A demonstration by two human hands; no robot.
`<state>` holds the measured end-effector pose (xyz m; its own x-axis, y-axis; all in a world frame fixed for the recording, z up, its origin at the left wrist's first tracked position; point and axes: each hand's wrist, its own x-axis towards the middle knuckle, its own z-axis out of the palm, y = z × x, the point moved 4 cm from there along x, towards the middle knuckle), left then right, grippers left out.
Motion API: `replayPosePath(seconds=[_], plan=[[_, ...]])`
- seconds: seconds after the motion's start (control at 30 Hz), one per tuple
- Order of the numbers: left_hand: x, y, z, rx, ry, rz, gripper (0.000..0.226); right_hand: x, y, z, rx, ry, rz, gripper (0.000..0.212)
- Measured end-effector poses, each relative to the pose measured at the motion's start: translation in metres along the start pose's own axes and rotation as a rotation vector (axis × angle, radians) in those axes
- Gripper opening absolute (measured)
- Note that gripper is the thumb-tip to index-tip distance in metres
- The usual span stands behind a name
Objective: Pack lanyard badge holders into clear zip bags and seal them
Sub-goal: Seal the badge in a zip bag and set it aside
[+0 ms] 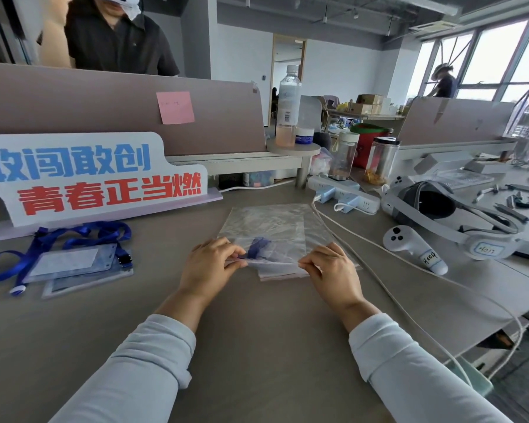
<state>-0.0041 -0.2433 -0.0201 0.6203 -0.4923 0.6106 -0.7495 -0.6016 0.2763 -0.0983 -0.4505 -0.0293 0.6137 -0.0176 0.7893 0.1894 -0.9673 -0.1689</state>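
Working on the clear zip bag point(269, 224), lying flat on the desk point(257, 331) with a blue lanyard point(258, 248) bunched just inside its near mouth (badge card hard to make out). Pinching that mouth edge at both ends with left hand point(209, 265) and right hand point(332, 271). Probably heading into sealing: tucking the lanyard clear, then pressing along the zip.

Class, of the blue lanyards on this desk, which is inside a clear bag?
The lanyard seen through the zip bag at centre; the others lie loose on the desk's left.
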Motion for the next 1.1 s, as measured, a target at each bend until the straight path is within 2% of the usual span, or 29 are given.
replayPosePath(seconds=[0.13, 0.23, 0.3, 0.4, 0.5, 0.63, 0.73, 0.83, 1.0, 1.1], plan=[[-0.002, -0.010, -0.004, 0.001, -0.025, -0.060, 0.027, -0.001, 0.003, 0.001, 0.034, -0.008, 0.033, 0.007], [-0.007, -0.020, -0.012, -0.018, 0.002, -0.102, 0.015, -0.003, 0.003, -0.003, 0.082, -0.026, 0.100, 0.006], [-0.010, -0.024, -0.016, -0.040, 0.040, -0.118, 0.008, -0.004, 0.002, -0.005, 0.126, -0.071, 0.213, 0.003], [-0.010, -0.024, -0.023, -0.128, 0.091, -0.197, 0.008, 0.001, 0.000, -0.005, 0.265, -0.144, 0.386, 0.008], [-0.005, -0.019, -0.036, -0.286, 0.137, -0.284, 0.012, 0.016, -0.006, -0.017, 0.438, -0.069, 0.483, 0.017], [0.008, -0.001, -0.060, -0.402, 0.109, -0.369, 0.014, 0.040, -0.010, -0.037, 0.481, -0.008, 0.493, 0.013], [0.015, 0.016, -0.085, -0.430, 0.130, -0.339, 0.011, 0.052, -0.016, -0.051, 0.512, 0.016, 0.464, 0.020], [0.012, 0.026, -0.104, -0.453, 0.190, -0.319, 0.005, 0.054, -0.022, -0.066, 0.495, 0.066, 0.440, 0.014], [-0.011, 0.040, -0.115, -0.528, 0.124, -0.286, 0.011, 0.038, -0.033, -0.083, 0.494, 0.031, 0.422, 0.010], [-0.027, 0.048, -0.124, -0.584, 0.166, -0.263, 0.011, 0.029, -0.045, -0.099, 0.534, 0.080, 0.414, 0.011]])
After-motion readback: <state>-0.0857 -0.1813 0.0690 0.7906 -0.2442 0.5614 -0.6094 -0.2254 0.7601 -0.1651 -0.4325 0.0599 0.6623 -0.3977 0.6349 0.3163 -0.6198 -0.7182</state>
